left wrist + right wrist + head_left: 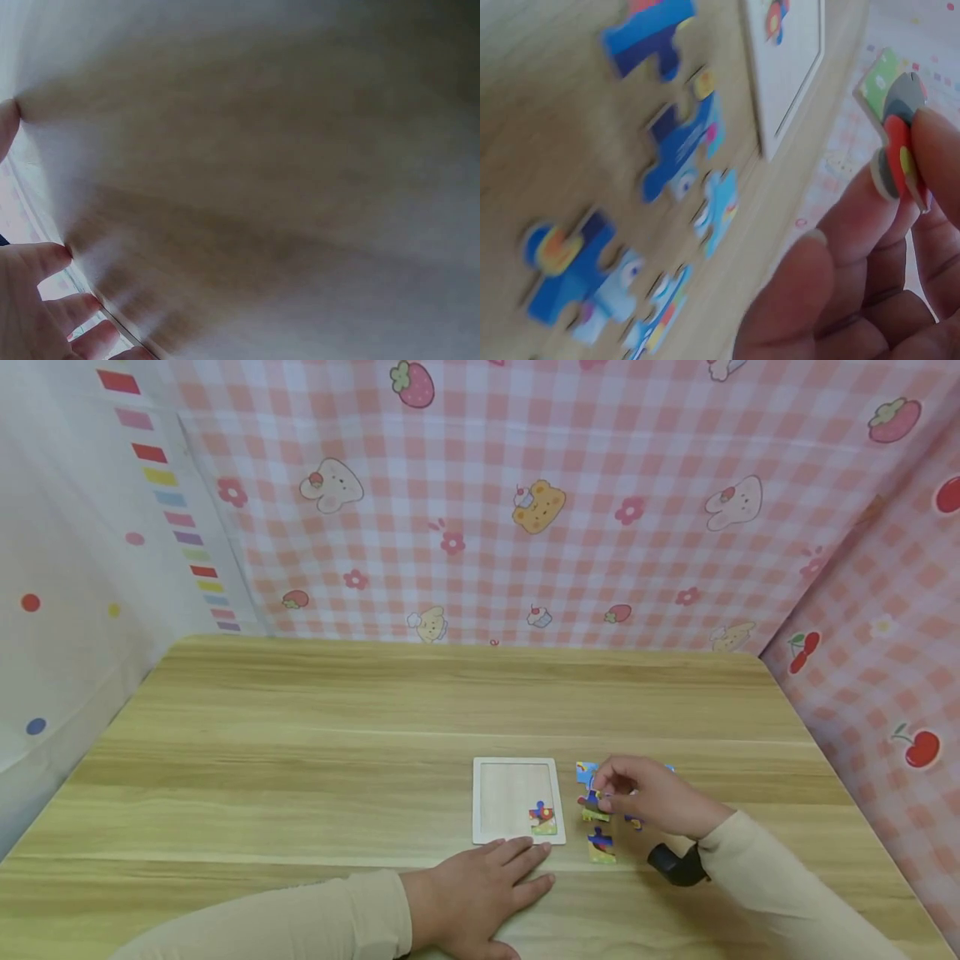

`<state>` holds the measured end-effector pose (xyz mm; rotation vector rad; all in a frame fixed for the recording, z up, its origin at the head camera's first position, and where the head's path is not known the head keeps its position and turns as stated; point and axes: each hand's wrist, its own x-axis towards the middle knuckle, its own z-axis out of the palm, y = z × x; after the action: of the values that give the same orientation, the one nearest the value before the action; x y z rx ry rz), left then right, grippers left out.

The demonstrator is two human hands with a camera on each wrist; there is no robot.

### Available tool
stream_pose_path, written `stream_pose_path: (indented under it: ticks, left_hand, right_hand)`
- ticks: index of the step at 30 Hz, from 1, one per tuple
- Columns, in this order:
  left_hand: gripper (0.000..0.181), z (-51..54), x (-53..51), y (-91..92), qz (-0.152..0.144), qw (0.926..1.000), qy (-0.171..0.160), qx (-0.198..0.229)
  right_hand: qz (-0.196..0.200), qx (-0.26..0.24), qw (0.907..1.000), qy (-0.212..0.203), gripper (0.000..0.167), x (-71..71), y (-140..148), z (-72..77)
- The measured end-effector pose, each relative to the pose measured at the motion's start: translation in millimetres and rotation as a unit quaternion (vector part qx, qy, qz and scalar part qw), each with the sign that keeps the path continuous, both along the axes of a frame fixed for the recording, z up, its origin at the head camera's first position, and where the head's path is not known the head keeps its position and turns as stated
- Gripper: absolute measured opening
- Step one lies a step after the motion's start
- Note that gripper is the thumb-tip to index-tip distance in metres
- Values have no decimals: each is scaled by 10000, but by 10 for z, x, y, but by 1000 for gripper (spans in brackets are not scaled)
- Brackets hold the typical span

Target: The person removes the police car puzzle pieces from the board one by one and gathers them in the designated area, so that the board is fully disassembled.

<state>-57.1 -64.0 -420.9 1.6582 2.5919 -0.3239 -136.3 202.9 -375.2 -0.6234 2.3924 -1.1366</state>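
A square wooden puzzle tray (pixel 484 802) lies on the table, with one jigsaw piece (pixel 543 820) in its lower right corner. My left hand (pixel 483 893) rests on the table with fingers spread, their tips at the tray's near edge. In the left wrist view, its fingers (pixel 49 259) show at the lower left. To the right of the tray, my right hand (pixel 652 795) pinches a puzzle piece (pixel 898 139) in green, grey and red between thumb and fingers, raised off the table. Another loose piece (pixel 602 847) lies below this hand, which partly hides others.
Several loose blue puzzle pieces (pixel 682 146) lie spread on the wooden table (pixel 300 760) right of the tray. A black band (pixel 678 865) sits by the right sleeve. Checked cloth (pixel 480 452) hangs behind the table's far edge and along its right side.
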Motion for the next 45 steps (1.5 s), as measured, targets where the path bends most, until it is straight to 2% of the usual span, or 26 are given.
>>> stream_pose_path:
  ticks: [10, 19, 26, 29, 38, 45]
  left_hand:
    - [79, 0, -14, 1, 15, 9996, -265, 11]
    - [79, 11, -10, 1, 64, 9993, -378, -12]
    - [79, 9, -5, -4, 50, 9995, -306, 30]
    - [79, 4, -4, -4, 39, 9995, -295, 37]
    - [79, 1, -14, 6, 99, 9988, -477, -37]
    - [79, 13, -18, 3, 105, 9985, -535, -62]
  right_hand:
    - [72, -10, 9999, -122, 4, 30, 251, -77]
    - [411, 274, 9983, 303, 9, 59, 400, -148]
    - [573, 190, 9979, -245, 8, 94, 477, -228]
    - [642, 173, 9974, -285, 10, 107, 502, -249]
    - [655, 263, 9975, -56, 10, 125, 520, -330]
    - [460, 504, 9977, 30, 15, 151, 489, -372]
